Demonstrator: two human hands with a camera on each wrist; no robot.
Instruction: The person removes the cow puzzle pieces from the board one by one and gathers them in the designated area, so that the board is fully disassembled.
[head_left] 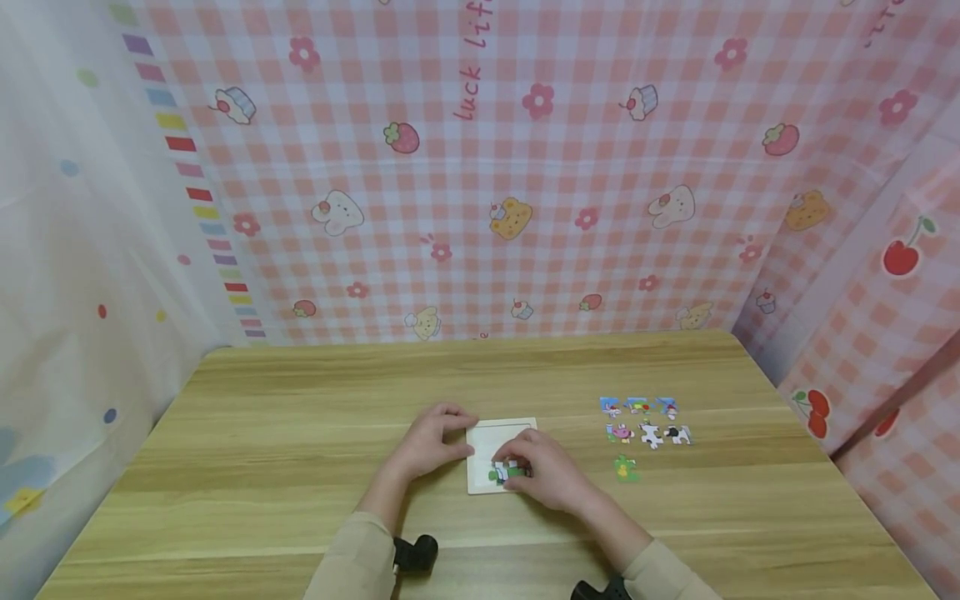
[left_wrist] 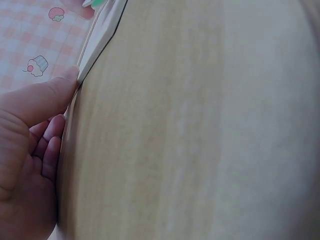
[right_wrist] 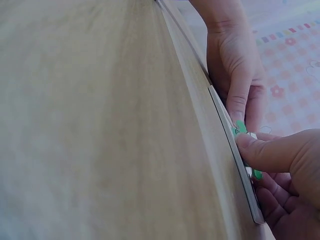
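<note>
A pale, square puzzle tray [head_left: 482,442] lies on the table, with green and white jigsaw pieces [head_left: 497,475] along its near side. My left hand [head_left: 431,442] is at the tray's left side, thumb against the edge and index finger by the far corner. In the left wrist view, the thumb [left_wrist: 47,97] touches the tray's rim. Over the tray's near right part, my right hand [head_left: 549,473] pinches a green and white puzzle piece [head_left: 517,471]. The fingers partly cover this piece, and I cannot tell whether it is seated.
Several loose puzzle pieces lie to the right of the tray, among them a mostly white piece [head_left: 651,434] and a green piece with yellow [head_left: 626,468]. The wooden table [head_left: 300,417] meets a pink checked curtain [head_left: 465,183] at the back.
</note>
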